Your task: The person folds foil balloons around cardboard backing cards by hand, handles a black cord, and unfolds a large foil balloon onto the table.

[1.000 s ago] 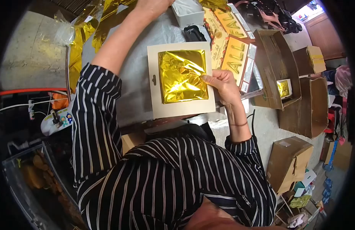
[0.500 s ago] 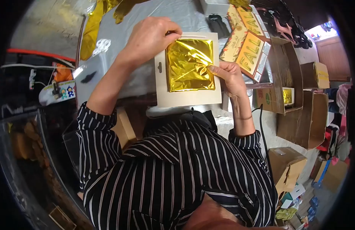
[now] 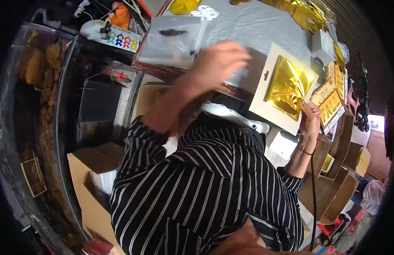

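My right hand (image 3: 311, 117) grips the lower right edge of a cream backing card (image 3: 257, 100), thumb on the front. On the card lies a flat, shiny gold foil packet (image 3: 289, 87), and a hang hole is cut near the card's left edge. The card is tilted and held up over the table's near edge. My left hand (image 3: 220, 63) is off to the left of the card, apart from it and blurred by motion. Its fingers look loosely stretched, with nothing visible in them.
Printed FALL packages (image 3: 331, 106) lie at the right, near a white box (image 3: 322, 46). Gold foil (image 3: 305, 16) lies along the table's far side, and a clear plastic sheet or bag (image 3: 169, 40) at its left. An open carton (image 3: 95, 170) stands lower left; a dark cable (image 3: 314, 187) hangs at right.
My left hand has let go of the card's top edge and moved away from it. The card, still in my right hand, has tilted clockwise. The view has swung left.
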Demonstrator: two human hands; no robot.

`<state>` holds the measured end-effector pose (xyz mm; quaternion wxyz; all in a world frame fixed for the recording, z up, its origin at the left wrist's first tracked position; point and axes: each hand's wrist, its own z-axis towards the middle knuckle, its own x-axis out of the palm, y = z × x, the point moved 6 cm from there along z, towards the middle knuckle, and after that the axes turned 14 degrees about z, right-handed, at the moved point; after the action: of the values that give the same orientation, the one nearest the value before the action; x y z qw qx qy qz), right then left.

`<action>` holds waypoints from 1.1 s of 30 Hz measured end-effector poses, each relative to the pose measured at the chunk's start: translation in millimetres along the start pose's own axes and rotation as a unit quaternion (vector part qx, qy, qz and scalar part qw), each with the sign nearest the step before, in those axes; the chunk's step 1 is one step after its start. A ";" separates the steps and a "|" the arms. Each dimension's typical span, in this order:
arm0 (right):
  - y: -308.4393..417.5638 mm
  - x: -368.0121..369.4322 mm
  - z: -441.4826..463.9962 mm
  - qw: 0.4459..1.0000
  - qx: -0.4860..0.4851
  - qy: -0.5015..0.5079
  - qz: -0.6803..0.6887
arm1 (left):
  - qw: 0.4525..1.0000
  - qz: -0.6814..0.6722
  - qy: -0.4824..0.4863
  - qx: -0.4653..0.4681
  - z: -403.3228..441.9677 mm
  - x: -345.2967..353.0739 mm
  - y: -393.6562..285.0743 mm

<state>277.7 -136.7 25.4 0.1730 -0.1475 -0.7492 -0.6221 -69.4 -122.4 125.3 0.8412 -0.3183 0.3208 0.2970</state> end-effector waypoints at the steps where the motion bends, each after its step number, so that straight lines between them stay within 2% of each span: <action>1: 1.4 -4.5 3.7 1.000 -0.010 -0.002 -0.001 | 0.999 0.038 0.021 0.025 -16.0 -10.5 35.2; 2: 1.8 -13.8 8.0 1.000 -0.006 -0.001 0.000 | 0.995 0.076 0.042 0.050 -30.7 -22.5 73.8; 5: 8.4 -17.6 13.5 0.999 0.025 -0.004 0.020 | 0.972 0.104 0.133 -0.164 -73.2 -61.5 179.9; 6: 7.2 -16.8 15.4 0.999 0.013 -0.009 0.032 | 0.972 0.099 0.137 -0.165 -80.8 -64.0 193.6; 8: 4.3 -13.6 23.6 0.998 -0.004 -0.005 0.059 | 0.946 0.046 0.178 -0.267 -92.4 -58.5 223.9; 9: 6.0 -7.2 25.6 0.999 -0.019 -0.013 0.039 | 0.944 0.007 0.177 -0.278 -93.4 -52.4 224.1; 13: 0.2 16.2 31.6 0.998 -0.037 -0.009 0.048 | 0.945 0.000 0.176 -0.277 -93.6 -39.2 226.3; 15: -5.2 26.8 32.2 0.999 -0.019 -0.001 0.047 | 0.950 0.039 0.170 -0.260 -91.8 -40.7 224.9; 18: -13.3 36.0 39.1 1.000 0.001 0.007 0.020 | 0.937 0.029 0.195 -0.289 -91.0 -41.0 230.6; 22: -17.8 48.1 39.7 0.999 0.025 0.025 0.027 | 0.939 -0.020 0.168 -0.300 -89.6 -41.2 242.1; 25: -17.1 56.5 38.0 0.999 0.012 0.036 0.028 | 0.946 0.047 0.140 -0.287 -69.8 -48.1 237.5; 27: -18.2 59.4 36.0 0.999 0.024 0.030 0.022 | 0.938 0.204 0.088 -0.266 -35.7 -66.8 200.3; 28: -17.2 63.4 33.5 0.998 0.035 0.036 0.038 | 0.938 0.244 0.092 -0.231 -18.7 -67.5 185.1; 29: -17.3 63.1 32.1 0.998 0.038 0.038 0.046 | 0.940 0.240 0.095 -0.224 -4.3 -62.3 175.1; 31: -14.9 55.7 31.8 0.997 0.044 0.047 0.050 | 0.950 0.280 0.037 -0.130 27.9 -54.1 143.0; 33: -12.6 45.9 29.7 0.995 0.064 0.040 0.061 | 0.962 0.230 0.070 -0.128 49.9 -22.8 116.1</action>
<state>228.9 -109.5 29.7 0.2497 -0.1566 -0.7698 -0.5662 -147.7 -20.8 131.3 0.6779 -0.3606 0.4026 0.4982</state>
